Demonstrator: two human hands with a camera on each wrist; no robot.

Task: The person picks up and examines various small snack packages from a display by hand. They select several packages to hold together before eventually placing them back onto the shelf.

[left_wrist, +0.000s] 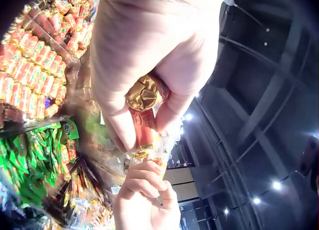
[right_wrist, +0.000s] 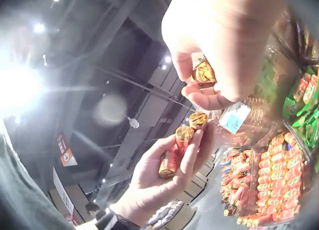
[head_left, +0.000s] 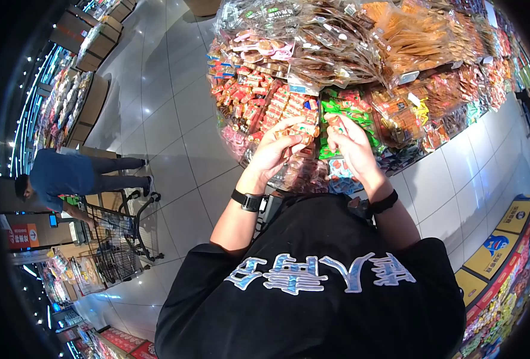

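Above the candy display, my left hand [head_left: 272,154] grips a small bunch of red rolls with twisted gold foil ends. In the right wrist view one gold-ended roll [right_wrist: 184,135] stands up between its fingers, beside another roll [right_wrist: 168,163] lower in the grip. The left wrist view shows a gold foil end [left_wrist: 144,94] close up, framed by thumb and fingers. Facing it, my right hand [head_left: 356,149] pinches a similar foil-ended roll [right_wrist: 203,72] between thumb and fingertips. A short gap separates both hands in the head view.
Rows of matching red rolls [head_left: 286,106] lie in a bin below, beside green-wrapped packets [head_left: 363,113]. Bagged brown snacks [head_left: 330,54] pile up behind. A person [head_left: 67,176] with a shopping cart [head_left: 115,239] stands left, across the tiled floor [head_left: 181,113]. Yellow-panelled shelving [head_left: 492,239] is at right.
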